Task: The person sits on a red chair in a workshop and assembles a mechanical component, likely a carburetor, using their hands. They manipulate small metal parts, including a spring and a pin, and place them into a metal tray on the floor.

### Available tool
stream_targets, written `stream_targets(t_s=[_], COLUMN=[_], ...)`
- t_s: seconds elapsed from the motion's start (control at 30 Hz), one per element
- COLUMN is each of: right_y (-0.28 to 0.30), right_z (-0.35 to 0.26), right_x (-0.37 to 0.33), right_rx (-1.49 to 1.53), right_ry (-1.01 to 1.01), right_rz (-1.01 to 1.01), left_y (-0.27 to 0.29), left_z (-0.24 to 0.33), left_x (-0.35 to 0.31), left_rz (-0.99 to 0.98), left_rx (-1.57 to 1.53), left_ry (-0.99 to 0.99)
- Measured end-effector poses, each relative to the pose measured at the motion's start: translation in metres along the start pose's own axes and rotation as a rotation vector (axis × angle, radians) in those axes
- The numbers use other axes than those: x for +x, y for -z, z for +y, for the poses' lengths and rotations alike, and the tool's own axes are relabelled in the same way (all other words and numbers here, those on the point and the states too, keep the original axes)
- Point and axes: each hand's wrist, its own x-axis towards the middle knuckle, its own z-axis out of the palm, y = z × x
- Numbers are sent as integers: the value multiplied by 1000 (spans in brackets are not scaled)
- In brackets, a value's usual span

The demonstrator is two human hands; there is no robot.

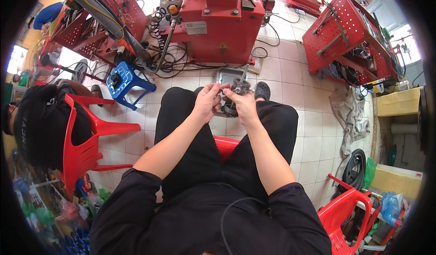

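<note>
In front of my knees, my right hand is closed around a grey metal machine part, with a thin shaft sticking up from it. The part's round, dark lower end shows below the fingers; my palm hides some of its middle. Just to the left, my left hand is closed, its thumb and fingertips pinched together close to my right thumb. Anything in that pinch is too small to make out. Below and beyond both hands, a grey metal tray rests on the tiled floor.
A red machine stands ahead, cables trailing at its base. Left are a blue stool with a dark part on it, and a person on a red chair. A red tool cart and grey cloth lie right.
</note>
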Motion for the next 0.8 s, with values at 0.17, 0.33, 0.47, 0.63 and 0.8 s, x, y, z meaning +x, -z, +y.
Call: stream_targets(t_s=[0.17,0.33,0.47,0.63,0.8], right_y=[-1,3,4,7,11], right_z=[4,0,-4,-5,-10], right_x=[1,1,1,2,1], right_rx=[-48,-105,-43,-108,-100], right_ry=[13,30,58,103,153], right_rz=[45,67,55,56,61], left_y=[-3,2,1,0,3], left_z=[-2,5,13,15,14], left_x=[-2,1,-1,-2,-2], left_rz=[-2,-41,31,5,-30], left_rx=[-39,-203,-255,-222,-139], left_ry=[19,129,117,56,44])
